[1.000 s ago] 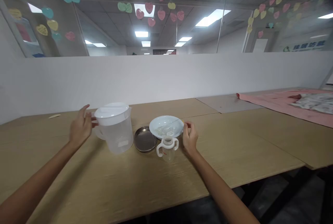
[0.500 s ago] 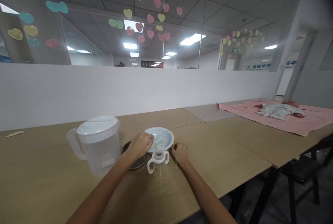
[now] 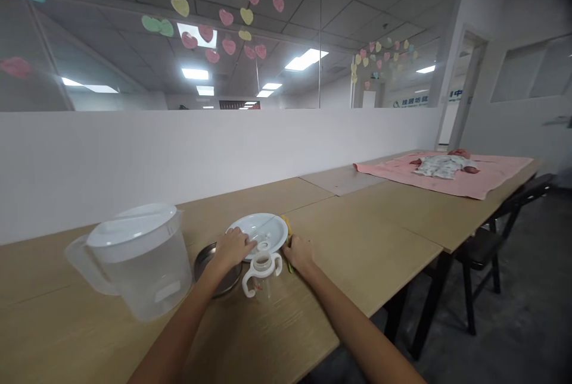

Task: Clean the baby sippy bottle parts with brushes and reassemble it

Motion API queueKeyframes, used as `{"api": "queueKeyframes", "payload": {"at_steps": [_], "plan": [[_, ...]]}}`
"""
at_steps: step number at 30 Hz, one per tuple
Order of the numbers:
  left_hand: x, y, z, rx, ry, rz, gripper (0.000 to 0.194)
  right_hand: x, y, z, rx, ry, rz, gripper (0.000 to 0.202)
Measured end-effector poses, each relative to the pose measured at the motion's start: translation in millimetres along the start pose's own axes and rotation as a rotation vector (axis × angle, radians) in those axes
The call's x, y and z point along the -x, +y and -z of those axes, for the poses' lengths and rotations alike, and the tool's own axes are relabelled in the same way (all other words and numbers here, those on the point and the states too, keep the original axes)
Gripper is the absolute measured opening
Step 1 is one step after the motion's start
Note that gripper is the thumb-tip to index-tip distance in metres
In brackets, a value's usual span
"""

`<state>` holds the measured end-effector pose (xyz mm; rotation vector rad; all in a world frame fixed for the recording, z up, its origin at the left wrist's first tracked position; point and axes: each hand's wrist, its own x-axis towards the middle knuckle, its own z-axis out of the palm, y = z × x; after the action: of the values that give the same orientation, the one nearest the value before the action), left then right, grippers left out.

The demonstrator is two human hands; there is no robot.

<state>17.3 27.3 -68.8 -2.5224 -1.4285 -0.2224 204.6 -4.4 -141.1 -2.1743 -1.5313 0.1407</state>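
Note:
Over the left rim of a white bowl is my left hand, its fingers bent on the rim and the tips reaching inside. A small clear piece lies in the bowl. My right hand is closed at the bowl's right side; what its fingertips grip is hidden. A slim yellow and green tool shows above and below those fingers. Upright in front of the bowl stands a clear bottle with white handles, its mouth uncovered. A round metal dish sits partly behind my left wrist.
On the left stands a large clear pitcher with a white lid. A baby-like figure in patterned clothes lies on a pink towel at the far right. A black chair stands by the table edge, and a white wall runs behind the table.
My view has turned to the right, so things appear shifted left. My left hand has lowered from above the bowl onto its left rim. My right hand stays beside the bowl.

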Motion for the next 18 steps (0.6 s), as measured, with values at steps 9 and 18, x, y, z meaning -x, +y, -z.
{"api": "queueKeyframes", "payload": {"at_steps": [9,18], "plan": [[-0.1,2.5,3.1,0.167,-0.033,0.042,0.019,-0.6,1.6,-0.4,0.025,0.006,0.028,0.036],[2.0,5.2,7.8,0.182,-0.052,0.05,0.025,0.3,2.6,2.0,0.042,0.011,0.061,0.037]]}}
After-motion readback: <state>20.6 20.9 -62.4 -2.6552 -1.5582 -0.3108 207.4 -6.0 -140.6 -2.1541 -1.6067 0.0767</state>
